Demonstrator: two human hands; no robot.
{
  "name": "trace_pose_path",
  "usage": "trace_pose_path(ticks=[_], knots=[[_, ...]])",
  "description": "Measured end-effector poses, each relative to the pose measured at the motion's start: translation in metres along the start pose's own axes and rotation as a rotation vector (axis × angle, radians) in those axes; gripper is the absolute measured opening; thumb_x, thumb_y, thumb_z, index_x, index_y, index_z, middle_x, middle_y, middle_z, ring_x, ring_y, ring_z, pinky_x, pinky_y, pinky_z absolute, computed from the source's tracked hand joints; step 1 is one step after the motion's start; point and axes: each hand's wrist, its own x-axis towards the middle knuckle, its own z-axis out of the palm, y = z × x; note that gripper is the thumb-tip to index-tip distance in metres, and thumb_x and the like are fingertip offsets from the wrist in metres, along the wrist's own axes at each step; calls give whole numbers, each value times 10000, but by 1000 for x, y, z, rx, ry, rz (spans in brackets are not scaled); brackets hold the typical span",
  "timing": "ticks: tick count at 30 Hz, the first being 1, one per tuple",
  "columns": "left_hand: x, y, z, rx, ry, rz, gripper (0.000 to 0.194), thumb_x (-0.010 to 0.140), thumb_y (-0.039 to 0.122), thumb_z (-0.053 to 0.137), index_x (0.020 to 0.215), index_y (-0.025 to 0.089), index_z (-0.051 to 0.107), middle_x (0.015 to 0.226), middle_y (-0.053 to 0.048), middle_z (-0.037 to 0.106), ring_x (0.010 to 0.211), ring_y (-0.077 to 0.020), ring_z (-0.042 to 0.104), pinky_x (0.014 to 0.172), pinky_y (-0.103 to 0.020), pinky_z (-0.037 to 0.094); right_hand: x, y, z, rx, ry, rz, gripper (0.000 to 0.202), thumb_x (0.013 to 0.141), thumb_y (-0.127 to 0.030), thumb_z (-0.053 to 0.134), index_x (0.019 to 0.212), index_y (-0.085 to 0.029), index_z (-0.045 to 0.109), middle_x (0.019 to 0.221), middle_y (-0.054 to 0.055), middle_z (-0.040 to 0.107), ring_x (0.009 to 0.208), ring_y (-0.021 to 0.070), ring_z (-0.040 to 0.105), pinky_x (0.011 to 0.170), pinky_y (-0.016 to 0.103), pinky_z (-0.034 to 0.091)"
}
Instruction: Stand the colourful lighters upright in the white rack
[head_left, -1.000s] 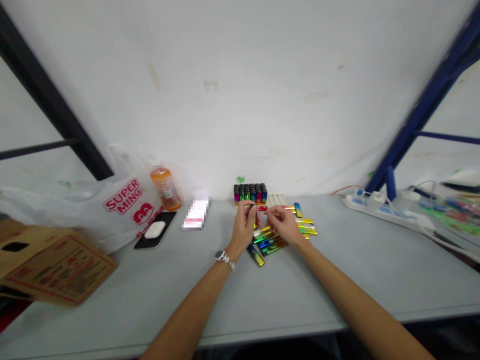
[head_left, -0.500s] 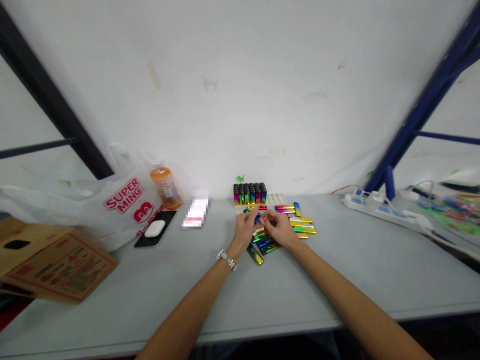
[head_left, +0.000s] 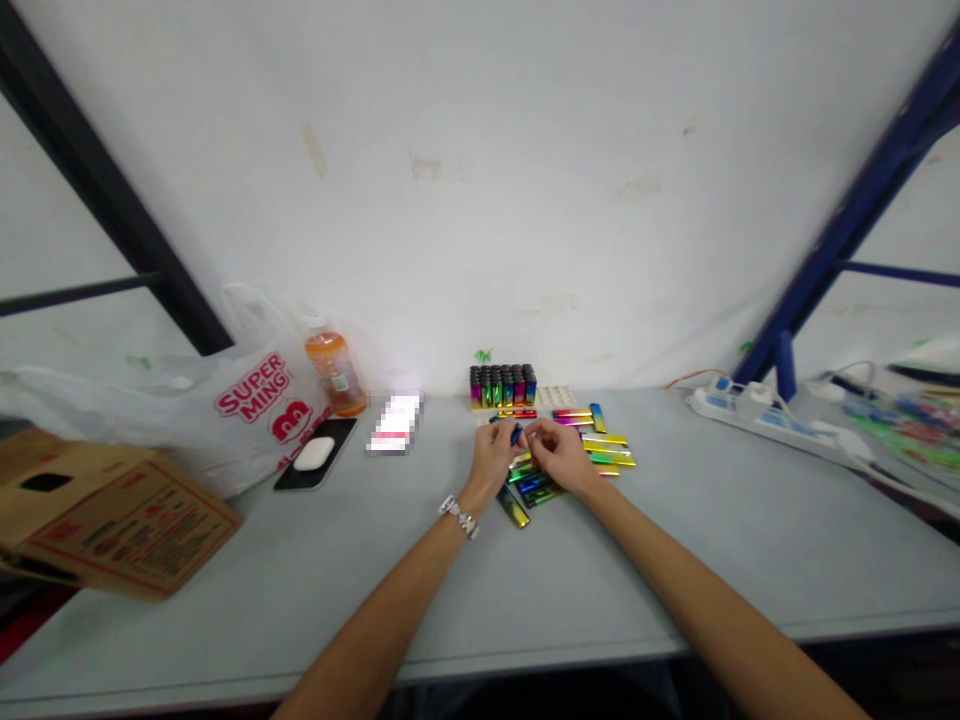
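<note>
My left hand is closed around a small shiny blue lighter case, which is mostly covered by the fingers. Close beside it, my right hand has thumb and fingertips pinched together at the end of that case; anything between them is too small to make out. Under and around both hands lie several loose metallic lighter cases in yellow, green, blue and red. One gold case lies apart at the near side. Behind the hands, black-topped lighters stand upright in tight rows.
A pale tray with holes sits by the wall. To the left are a phone-like slab under a white case, an orange drink bottle, a plastic bag and a cardboard box. A power strip lies right.
The view has shifted slightly. Both hands stay together over the pile, the left still around the blue lighter case, with only small finger movement.
</note>
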Motion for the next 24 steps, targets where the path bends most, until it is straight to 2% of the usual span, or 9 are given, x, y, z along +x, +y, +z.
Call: trace_pose_path(ticks=[8, 11, 15, 21, 24], knots=[[-4, 7, 0, -50, 8, -54, 585, 771, 658, 581, 484, 152, 517, 444, 40, 358, 473, -77, 370, 482, -206, 343, -1, -2, 0, 3, 6, 0, 159, 823, -240, 535, 863, -170, 673, 534, -38, 544, 474, 111, 461, 484, 220, 330], [-4, 7, -1, -59, -7, -61, 593, 774, 670, 574, 487, 155, 519, 443, 33, 366, 482, -87, 389, 487, -213, 347, 0, -1, 0, 7, 4, -6, 159, 822, -235, 540, 878, -171, 675, 537, -41, 545, 479, 109, 466, 486, 217, 332], [-2, 3, -3, -21, 5, -27, 532, 789, 583, 575, 474, 158, 514, 485, 12, 440, 505, -89, 407, 489, -211, 342, -1, 0, 0, 6, -3, 1, 166, 827, -233, 534, 888, -169, 675, 541, -38, 558, 487, 112, 480, 495, 216, 344], [-1, 2, -3, 52, 20, 26, 383, 796, 366, 516, 471, 165, 503, 495, 11, 435, 517, -92, 398, 479, -204, 316, -1, 0, 0, 3, -1, -1, 167, 823, -230, 533, 893, -171, 673, 540, -37, 556, 483, 112, 479, 490, 218, 345], [-2, 5, -3, 69, 17, 36, 350, 788, 315, 505, 472, 165, 493, 512, 8, 453, 520, -92, 398, 489, -209, 320, -1, -1, 0, 9, 2, -1, 166, 827, -240, 533, 894, -174, 670, 550, -33, 569, 488, 115, 488, 496, 220, 354]])
